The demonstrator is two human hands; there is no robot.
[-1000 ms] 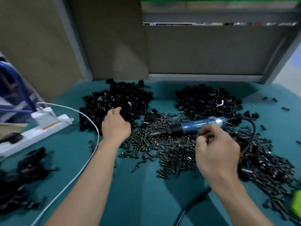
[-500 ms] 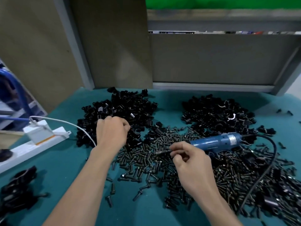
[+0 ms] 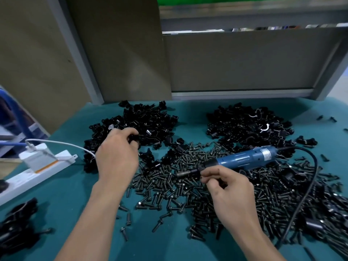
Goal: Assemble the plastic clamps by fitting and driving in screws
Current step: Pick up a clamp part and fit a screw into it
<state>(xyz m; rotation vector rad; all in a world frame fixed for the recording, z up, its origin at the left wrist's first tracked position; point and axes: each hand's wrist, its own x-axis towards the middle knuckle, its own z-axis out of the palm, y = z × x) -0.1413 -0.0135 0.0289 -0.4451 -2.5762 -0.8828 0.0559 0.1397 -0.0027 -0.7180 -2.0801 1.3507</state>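
Note:
Two heaps of black plastic clamp parts lie on the teal table: the left heap point(image 3: 143, 125) and the right heap point(image 3: 246, 123). Between and in front of them spreads a pile of black screws point(image 3: 180, 178). A blue electric screwdriver point(image 3: 244, 159) lies across the screws, tip pointing left. My left hand point(image 3: 118, 157) is at the left heap's near edge, fingers curled round a black clamp part point(image 3: 134, 138). My right hand point(image 3: 226, 189) hovers over the screws just below the screwdriver's tip, thumb and fingers pinched together on a small dark screw.
A white power strip point(image 3: 39, 170) with a plugged adapter and white cable sits at the left. A small bunch of black clamps point(image 3: 17, 227) lies at the near left edge. The screwdriver's black cord point(image 3: 308, 187) loops over the right side. A grey panel point(image 3: 244, 59) stands behind the table.
My right hand let go of the screwdriver's body and moved left and down to the screws by its tip. My left hand closed on a clamp part at the left heap.

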